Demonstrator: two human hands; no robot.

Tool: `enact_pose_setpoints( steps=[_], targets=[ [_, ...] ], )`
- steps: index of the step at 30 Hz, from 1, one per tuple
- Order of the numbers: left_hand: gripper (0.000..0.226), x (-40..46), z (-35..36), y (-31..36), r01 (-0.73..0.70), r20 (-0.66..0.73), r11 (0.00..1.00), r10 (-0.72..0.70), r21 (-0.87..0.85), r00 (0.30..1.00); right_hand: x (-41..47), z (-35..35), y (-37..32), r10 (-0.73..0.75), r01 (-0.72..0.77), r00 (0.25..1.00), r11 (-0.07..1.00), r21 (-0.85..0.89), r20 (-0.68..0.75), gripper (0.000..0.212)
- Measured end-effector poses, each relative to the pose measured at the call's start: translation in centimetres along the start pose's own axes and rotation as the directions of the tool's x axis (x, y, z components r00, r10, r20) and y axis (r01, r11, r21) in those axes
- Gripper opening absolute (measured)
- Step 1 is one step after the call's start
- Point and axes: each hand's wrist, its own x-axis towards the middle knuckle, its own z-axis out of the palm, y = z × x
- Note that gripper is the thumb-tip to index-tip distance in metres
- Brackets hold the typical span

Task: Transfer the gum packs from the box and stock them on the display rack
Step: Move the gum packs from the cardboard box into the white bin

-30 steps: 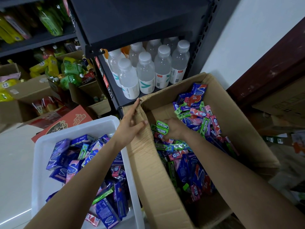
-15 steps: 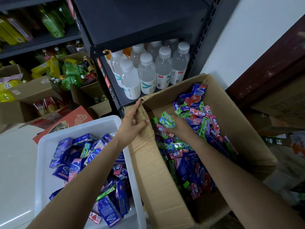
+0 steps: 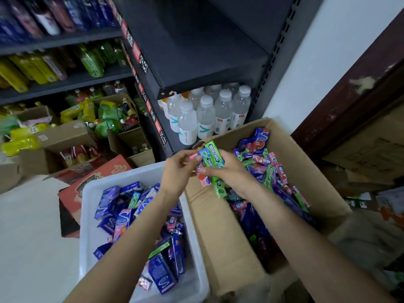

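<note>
Now | both hands (image 3: pixel 203 169) grip glossy slim gum packs (image 3: pixel 213 157) | corrugated box (image 3: pixel 220 237)

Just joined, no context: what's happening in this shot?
A person is sorting gum out of a cardboard box in a shop aisle. The right hand holds a bunch of green and pink gum packs above the box's rim, and the left hand pinches the bunch's pink end. More gum lies loose in the box and in the white bin beside it.

Both hands (image 3: pixel 205 169) hold gum packs (image 3: pixel 213 158) above the cardboard box (image 3: pixel 227 248).
</note>
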Motion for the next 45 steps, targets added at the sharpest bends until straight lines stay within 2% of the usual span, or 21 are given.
enact_pose_setpoints(
  steps=[5,8,10,12,13,15,18,23,27,32,35,39,42,45],
  targets=[
    [0.004,-4.0,-7.4,-2.6,0.090,-0.083,0.996,-0.089,0.009,0.993,-1.4,7.7,1.3,0.071,-0.068,0.990,0.997,-0.027,0.126,0.029],
    [0.013,-5.8,-11.9,-5.6,0.178,-0.105,0.977,-0.165,0.122,0.981,-2.0,13.1,3.5,0.172,-0.174,0.976,0.985,0.002,0.133,0.015],
    [0.017,-7.0,-14.4,-7.8,0.238,-0.097,0.953,-0.224,0.185,0.970,-2.4,16.5,5.5,0.216,-0.213,0.970,0.976,-0.041,0.111,0.017],
    [0.018,-8.2,-16.3,-9.9,0.280,-0.095,0.924,-0.264,0.262,0.960,-2.8,19.0,7.7,0.201,-0.187,0.978,0.965,-0.183,0.063,0.016],
    [0.019,-8.7,-16.9,-10.7,0.286,-0.089,0.905,-0.272,0.314,0.958,-2.9,20.1,8.9,0.183,-0.168,0.983,0.948,-0.270,0.033,0.022],
    [0.022,-9.3,-17.7,-11.7,0.250,-0.059,0.865,-0.250,0.435,0.967,-3.4,21.3,10.6,0.165,-0.159,0.986,0.915,-0.370,-0.016,0.036],
    [0.031,-9.7,-17.9,-12.1,0.182,-0.022,0.799,-0.207,0.573,0.978,-4.7,21.6,10.7,0.148,-0.169,0.985,0.913,-0.370,-0.084,0.036],
    [0.036,-10.1,-17.6,-10.9,0.061,0.021,0.794,-0.093,0.605,0.995,-6.4,19.2,9.1,0.093,-0.154,0.981,0.910,-0.386,-0.172,0.036],
    [0.024,-9.8,-16.0,-8.0,-0.037,0.054,0.868,0.012,0.494,0.998,-7.9,15.7,6.8,-0.013,-0.086,0.966,0.925,-0.369,-0.259,0.030],
    [0.016,-8.1,-10.7,-3.5,-0.147,0.114,0.918,0.112,0.369,0.987,-9.6,9.4,4.6,-0.081,-0.057,0.906,0.949,-0.310,-0.416,0.023],
    [0.012,-7.0,-6.0,-1.4,-0.154,0.171,0.940,0.105,0.305,0.980,-10.2,5.3,4.0,-0.103,-0.054,0.866,0.954,-0.296,-0.489,0.020],
    [0.017,-5.8,1.0,-0.2,-0.219,0.277,0.897,0.114,0.384,0.954,-9.9,-0.3,5.0,-0.039,-0.129,0.858,0.949,-0.288,-0.512,0.018],
    [0.026,-5.0,6.1,-1.1,-0.189,0.322,0.845,0.021,0.500,0.947,-8.4,-4.6,7.1,0.019,-0.205,0.883,0.915,-0.348,-0.470,0.021],
    [0.031,-3.8,10.6,-3.0,-0.104,0.308,0.760,-0.131,0.641,0.942,-6.7,-8.5,9.3,0.111,-0.265,0.927,0.872,-0.412,-0.359,0.032]
  ],
)
